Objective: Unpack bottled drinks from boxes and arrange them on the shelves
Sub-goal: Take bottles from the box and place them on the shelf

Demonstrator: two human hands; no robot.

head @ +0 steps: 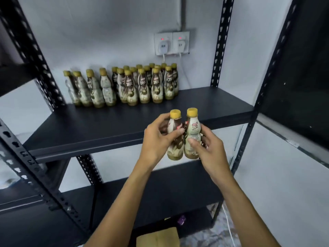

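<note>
Head view: I have both hands up in the middle of the frame, close together. My left hand (156, 139) is curled round the left bottle (175, 150), with the thumb lying across its brown label. My right hand (211, 150) grips the right bottle (193, 129), thumb pressed on its pale front and the other fingers bent round the far side. The two bottles are upright, touching along their sides, each with a yellow cap. I hold them in the air just before the front lip of the middle shelf (106, 125). A bit of label shows behind the right bottle by my fingers; I cannot tell whether that is a third bottle.

At the back of that dark shelf, left of centre in the frame, a cluster of matching bottles (131, 86) stands against the white wall. It is a single line at its left end and several rows deep at its right. Above it, upper centre, two wall sockets (171, 43) carry white plugs with red lights. A lower shelf (160, 193) runs beneath my forearms. At the bottom edge, a brown cardboard box (158, 237) shows between my arms, with a small purple item (181, 220) just above it and a white cable (228, 227) at the lower right.
</note>
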